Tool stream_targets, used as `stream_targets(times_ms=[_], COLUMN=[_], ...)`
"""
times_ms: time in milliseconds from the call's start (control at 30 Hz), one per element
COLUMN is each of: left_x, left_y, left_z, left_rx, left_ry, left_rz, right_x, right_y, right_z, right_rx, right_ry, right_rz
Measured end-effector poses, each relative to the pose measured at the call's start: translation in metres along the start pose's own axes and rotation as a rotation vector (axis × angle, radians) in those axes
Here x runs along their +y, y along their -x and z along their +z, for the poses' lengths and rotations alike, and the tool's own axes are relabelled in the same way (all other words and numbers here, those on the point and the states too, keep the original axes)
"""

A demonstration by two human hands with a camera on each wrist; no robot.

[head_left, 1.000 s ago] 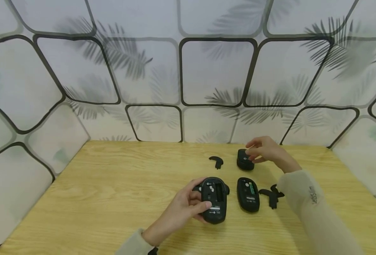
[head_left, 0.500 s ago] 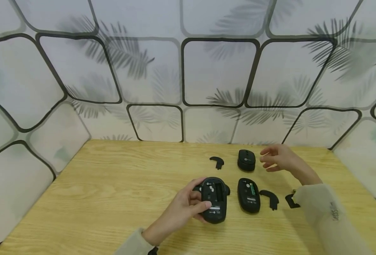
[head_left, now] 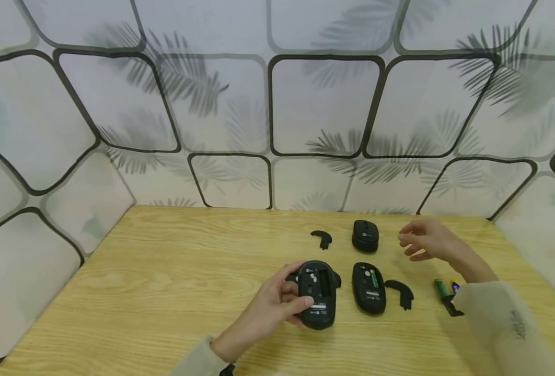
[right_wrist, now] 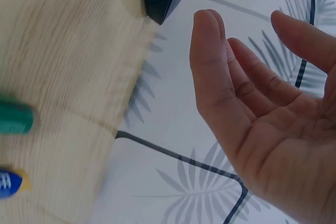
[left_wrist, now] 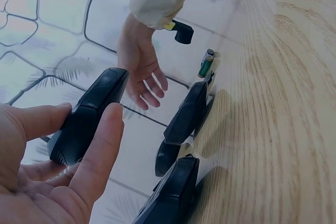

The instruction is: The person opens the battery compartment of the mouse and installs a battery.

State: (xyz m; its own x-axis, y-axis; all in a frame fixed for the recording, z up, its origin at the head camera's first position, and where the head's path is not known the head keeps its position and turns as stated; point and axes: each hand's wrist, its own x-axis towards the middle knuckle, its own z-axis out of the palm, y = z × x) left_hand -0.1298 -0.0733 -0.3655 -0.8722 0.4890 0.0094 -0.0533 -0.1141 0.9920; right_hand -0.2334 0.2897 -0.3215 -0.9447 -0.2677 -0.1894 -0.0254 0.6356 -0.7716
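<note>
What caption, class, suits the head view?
Left hand holds upturned mouse beside a second mouse showing a green battery; right hand hovers empty.

right wrist: green battery (right_wrist: 14,117) cut off | head: held mouse (head_left: 319,296), print (head_left: 320,307) illegible

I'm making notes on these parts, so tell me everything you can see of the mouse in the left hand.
The mouse is black, rounded and plastic-looking. Its underside faces the head camera, showing a dark open slot with no battery visible, whitish marks near the top and a pale printed strip lower down. The left hand grips it, thumb across the underside. The left wrist view shows it tilted and raised off the table. The print is too small to read.
</note>
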Motion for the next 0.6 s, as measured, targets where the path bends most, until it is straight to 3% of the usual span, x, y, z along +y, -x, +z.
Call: stream_targets(times_ms=[200, 600], left_x=[-0.001, 0.0], left_y=[-0.001, -0.001], left_z=[-0.001, -0.001], left_rx=[0.004, 0.003], left_ry=[-0.004, 0.005], left_rz=[-0.005, -0.002], right_x=[0.007, 0.02], right_y=[0.007, 0.017], right_z=[-0.008, -0.014], right_rx=[0.001, 0.015], right_ry=[0.029, 0.028], right_rz=[0.035, 0.027])
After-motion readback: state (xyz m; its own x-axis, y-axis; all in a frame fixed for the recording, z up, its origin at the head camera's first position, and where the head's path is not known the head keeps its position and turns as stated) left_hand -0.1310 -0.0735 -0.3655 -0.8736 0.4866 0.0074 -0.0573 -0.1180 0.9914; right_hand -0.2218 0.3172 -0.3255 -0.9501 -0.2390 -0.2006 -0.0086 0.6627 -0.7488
